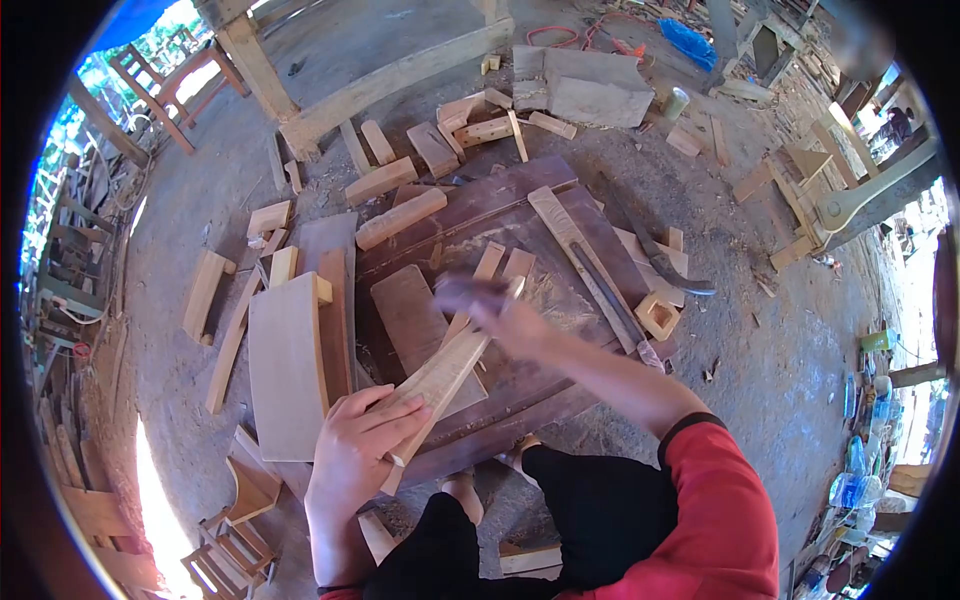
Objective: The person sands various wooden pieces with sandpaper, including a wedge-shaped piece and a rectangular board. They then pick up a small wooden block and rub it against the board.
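Note:
My left hand (pixel 368 435) is wrapped round the near end of a long, pale shaped wooden piece (pixel 445 378), which slants away over the low work surface. At its far end is my right hand (pixel 515 325), smeared by motion, with a dark blurred object (pixel 466 297) in its grip. What kind of object this is cannot be made out. Beneath the piece lie a flat board (pixel 405 315) and a couple of small wooden blocks (pixel 490 262). The dark reddish wooden work surface (pixel 450 235) carries sawdust.
A wide pale panel (pixel 285 370) leans at the left. A long slotted wooden bar (pixel 585 260) lies on the right, near a hollow wooden block (pixel 657 316) and a dark curved tool (pixel 670 268). Several cut blocks (pixel 400 218) lie along the far edge. A wooden post frame (pixel 260 70) stands beyond.

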{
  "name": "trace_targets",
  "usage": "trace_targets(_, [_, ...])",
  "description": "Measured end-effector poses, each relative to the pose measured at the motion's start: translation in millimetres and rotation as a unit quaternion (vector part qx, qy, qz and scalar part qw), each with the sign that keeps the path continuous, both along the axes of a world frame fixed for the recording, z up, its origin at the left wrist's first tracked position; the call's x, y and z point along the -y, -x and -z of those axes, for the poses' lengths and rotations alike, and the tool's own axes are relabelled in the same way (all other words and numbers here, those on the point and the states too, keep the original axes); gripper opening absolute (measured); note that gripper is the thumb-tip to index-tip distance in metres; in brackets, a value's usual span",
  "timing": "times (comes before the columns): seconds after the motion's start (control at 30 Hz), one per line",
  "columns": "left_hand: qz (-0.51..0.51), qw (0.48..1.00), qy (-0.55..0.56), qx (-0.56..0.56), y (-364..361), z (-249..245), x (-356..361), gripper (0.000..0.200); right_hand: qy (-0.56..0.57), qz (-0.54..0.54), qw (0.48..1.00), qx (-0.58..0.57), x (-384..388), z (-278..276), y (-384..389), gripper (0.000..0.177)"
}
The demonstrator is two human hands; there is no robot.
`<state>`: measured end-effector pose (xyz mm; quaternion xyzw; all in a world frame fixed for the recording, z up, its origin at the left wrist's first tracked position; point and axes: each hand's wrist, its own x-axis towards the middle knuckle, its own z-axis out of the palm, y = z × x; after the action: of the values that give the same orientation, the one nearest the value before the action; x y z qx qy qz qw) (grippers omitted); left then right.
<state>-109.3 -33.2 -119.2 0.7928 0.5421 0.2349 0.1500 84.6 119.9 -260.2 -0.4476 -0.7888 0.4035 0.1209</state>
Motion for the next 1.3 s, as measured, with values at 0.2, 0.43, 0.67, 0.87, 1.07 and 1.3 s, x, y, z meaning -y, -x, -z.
trace_targets(0.2, [0.013, 0.999, -0.001, -0.036, -2, -2, 2, 0.034, -0.129, -0.135, 0.942, -0.278, 61, -34, -11, 0.03])
trace_targets(0.43, [-0.008, 1.0, 0.009, 0.012, 3, 3, 4, 0.042, -0.009, 0.133, 0.981, 0.142, -21, 31, -50, 0.048])
trace_targets(0.67, [-0.015, 1.0, 0.009, 0.001, 11, 9, 1, 0.034, -0.057, -0.147, 0.982, -0.103, 56, -62, 3, 0.03])
trace_targets(0.87, [0.01, 1.0, 0.01, 0.02, 6, 4, 1, 0.039, -0.121, -0.077, 0.959, -0.245, 34, -30, -18, 0.029])
trace_targets(1.07, [-0.001, 1.0, -0.001, 0.018, 3, 3, 0, 0.04, 0.027, 0.059, 0.98, 0.19, -36, 1, -34, 0.032])
trace_targets(1.3, [-0.006, 1.0, 0.005, 0.027, 14, 16, -2, 0.031, -0.031, -0.132, 0.99, -0.039, 32, -52, 16, 0.036])
